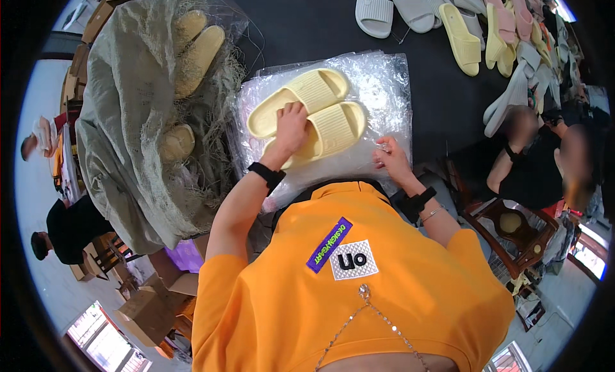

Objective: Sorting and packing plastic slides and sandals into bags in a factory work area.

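A pair of pale yellow slide slippers with ribbed straps lies side by side on a stack of clear plastic bags (pixel 389 83), toes pointing to the upper right. My left hand (pixel 293 127) is closed on the pair where the two footbeds meet; its fingers lie over the far slipper (pixel 264 117), its palm above the near slipper (pixel 339 136). Just right of the pair, above the right edge of the bags, my right hand (pixel 392 159) is held with curled fingers and thumb close together. Whatever may be between those fingertips is too small to make out.
To the left, a frayed grey-green woven sack (pixel 128 109) holds more yellow slippers (pixel 204 55). Grey, yellow and pink slippers pile up on the dark table (pixel 307 19) at far right. Beside them on the right sits a person in black (pixel 535 160), near a wooden chair (pixel 509 224).
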Demonstrator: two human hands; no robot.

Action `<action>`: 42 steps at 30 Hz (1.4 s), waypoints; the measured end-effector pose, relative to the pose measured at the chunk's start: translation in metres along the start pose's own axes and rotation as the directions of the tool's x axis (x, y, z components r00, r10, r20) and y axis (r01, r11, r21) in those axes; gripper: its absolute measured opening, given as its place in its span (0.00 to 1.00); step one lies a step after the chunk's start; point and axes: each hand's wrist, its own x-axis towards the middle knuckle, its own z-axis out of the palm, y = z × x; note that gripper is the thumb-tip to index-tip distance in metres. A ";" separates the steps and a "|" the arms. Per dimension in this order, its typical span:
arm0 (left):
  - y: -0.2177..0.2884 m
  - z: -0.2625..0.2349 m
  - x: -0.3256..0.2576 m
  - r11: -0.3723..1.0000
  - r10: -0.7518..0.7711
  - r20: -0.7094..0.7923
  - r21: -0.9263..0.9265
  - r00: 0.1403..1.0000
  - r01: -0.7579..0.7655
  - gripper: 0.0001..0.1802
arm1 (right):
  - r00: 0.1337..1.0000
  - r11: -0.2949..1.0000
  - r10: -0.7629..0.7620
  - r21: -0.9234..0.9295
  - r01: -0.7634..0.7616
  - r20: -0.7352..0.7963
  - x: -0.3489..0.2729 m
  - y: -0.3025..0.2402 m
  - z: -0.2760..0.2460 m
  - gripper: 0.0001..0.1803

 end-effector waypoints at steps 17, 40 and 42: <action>0.049 -0.048 0.059 0.982 0.178 0.138 0.042 0.974 -0.185 0.11 | 0.992 0.940 -0.129 -0.320 0.121 -0.005 0.007 0.006 -0.005 0.11; 0.041 -0.025 0.007 0.955 0.249 0.178 0.115 0.952 -0.272 0.12 | 1.000 0.995 -0.001 0.101 -0.002 0.027 0.021 0.004 -0.003 0.16; 0.031 -0.004 -0.017 0.973 0.228 0.145 -0.070 0.963 -0.220 0.13 | 1.000 0.993 -0.028 0.112 0.028 -0.002 0.025 0.007 -0.008 0.16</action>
